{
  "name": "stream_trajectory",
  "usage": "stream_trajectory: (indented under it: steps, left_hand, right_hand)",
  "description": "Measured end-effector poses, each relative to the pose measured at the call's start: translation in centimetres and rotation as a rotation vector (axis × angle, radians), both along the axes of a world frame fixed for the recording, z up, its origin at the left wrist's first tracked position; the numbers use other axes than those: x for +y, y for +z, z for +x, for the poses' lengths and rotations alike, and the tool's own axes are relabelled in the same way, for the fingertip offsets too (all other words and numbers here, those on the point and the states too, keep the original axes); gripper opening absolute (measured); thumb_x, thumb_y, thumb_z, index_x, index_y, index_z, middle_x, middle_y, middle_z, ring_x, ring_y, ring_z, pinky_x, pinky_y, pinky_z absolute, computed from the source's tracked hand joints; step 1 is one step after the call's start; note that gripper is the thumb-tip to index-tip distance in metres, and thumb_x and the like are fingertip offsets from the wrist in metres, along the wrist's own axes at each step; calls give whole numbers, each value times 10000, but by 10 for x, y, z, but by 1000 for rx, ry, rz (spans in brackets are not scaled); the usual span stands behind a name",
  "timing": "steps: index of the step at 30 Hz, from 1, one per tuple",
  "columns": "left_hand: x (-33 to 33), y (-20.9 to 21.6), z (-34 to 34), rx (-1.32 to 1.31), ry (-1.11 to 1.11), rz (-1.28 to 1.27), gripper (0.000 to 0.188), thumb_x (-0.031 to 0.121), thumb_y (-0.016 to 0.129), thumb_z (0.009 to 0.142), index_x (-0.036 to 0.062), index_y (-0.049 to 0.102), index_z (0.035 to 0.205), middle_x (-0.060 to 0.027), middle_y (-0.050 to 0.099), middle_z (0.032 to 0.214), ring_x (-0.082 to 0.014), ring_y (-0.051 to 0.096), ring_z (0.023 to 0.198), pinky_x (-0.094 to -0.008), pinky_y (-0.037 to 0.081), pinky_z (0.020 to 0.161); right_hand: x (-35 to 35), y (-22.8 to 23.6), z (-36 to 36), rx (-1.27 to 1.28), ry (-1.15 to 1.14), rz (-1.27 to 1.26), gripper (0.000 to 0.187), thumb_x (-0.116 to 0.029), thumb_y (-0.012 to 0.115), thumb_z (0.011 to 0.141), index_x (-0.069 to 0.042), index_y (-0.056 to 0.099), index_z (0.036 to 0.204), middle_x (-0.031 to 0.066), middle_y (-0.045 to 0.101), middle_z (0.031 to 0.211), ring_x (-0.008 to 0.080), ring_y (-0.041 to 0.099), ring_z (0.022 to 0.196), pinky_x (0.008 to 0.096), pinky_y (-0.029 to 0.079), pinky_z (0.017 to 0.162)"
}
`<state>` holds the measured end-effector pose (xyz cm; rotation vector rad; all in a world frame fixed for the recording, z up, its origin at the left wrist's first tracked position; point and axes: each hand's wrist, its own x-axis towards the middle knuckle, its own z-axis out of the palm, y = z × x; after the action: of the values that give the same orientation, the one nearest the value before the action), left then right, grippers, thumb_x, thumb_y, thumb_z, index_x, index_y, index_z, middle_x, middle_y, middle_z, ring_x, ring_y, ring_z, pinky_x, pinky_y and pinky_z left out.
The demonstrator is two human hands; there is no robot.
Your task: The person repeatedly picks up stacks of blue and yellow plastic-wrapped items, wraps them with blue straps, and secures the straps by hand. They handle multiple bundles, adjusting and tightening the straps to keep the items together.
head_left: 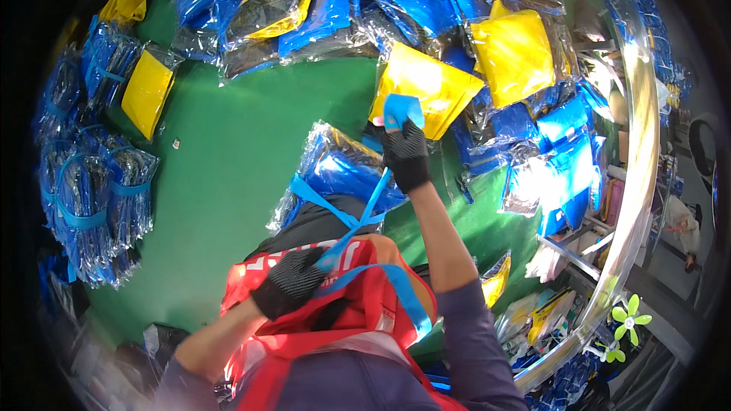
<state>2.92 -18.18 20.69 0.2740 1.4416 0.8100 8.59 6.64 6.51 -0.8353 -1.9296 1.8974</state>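
Note:
A stack of clear plastic packets with blue and yellow contents [346, 171] lies on the green tabletop in front of me. A light-blue strap [324, 202] goes across it and crosses over itself at the near side. My left hand [293, 281], in a black glove, is closed on the strap close to my body, and a loose length hangs over my red apron [259, 289]. My right hand [406, 154], also gloved, is raised beyond the stack's right side. It grips a wide coil or fold [402, 110] of the same strap.
Strapped bundles of blue packets [80, 190] stand at the left, with a yellow packet [148, 93] beside them. Loose blue and yellow packets [514, 57] are heaped along the far and right sides. A shiny curved rail [643, 144] and a green flower-shaped ornament [630, 320] are at right.

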Motion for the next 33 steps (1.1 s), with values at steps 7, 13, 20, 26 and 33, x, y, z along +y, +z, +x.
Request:
stream_trajectory:
  steps: [7,13,20,26,33]
  left_hand:
    - [-98,-105,6,333,218,-7,172,200,613,817,42,563,770,-94,550,646,-168,555,593,-324,448,568]
    - [-115,-149,36,496,179,-237,152,196,634,712,75,559,769,-134,574,674,-276,581,638,-376,448,589]
    - [-160,-192,55,610,360,-76,179,211,586,727,41,567,779,-167,586,705,-302,581,685,-368,448,629]
    - [-228,-285,107,422,-96,-274,242,215,561,761,37,642,904,-200,620,824,-323,599,773,-389,464,698]
    - [-227,-304,123,498,-268,-472,211,184,552,759,54,645,897,-189,624,871,-315,610,807,-381,480,708]
  right_hand:
    - [3,-113,-73,-533,7,564,304,-278,503,841,-4,566,957,241,617,878,422,586,838,485,471,713]
    - [21,-159,-65,-637,149,721,304,-247,449,839,0,548,986,289,589,930,444,568,881,512,452,763]
    - [21,-188,27,-709,585,672,381,-294,503,874,-78,507,1188,219,582,1097,384,559,1006,439,460,814]
    - [-19,-222,111,-778,105,-328,307,-306,477,891,-60,559,1056,146,615,991,288,591,873,370,473,728]
    - [-42,-185,92,-590,-316,-1102,370,-381,442,909,-44,595,904,107,639,838,229,589,746,348,470,630]
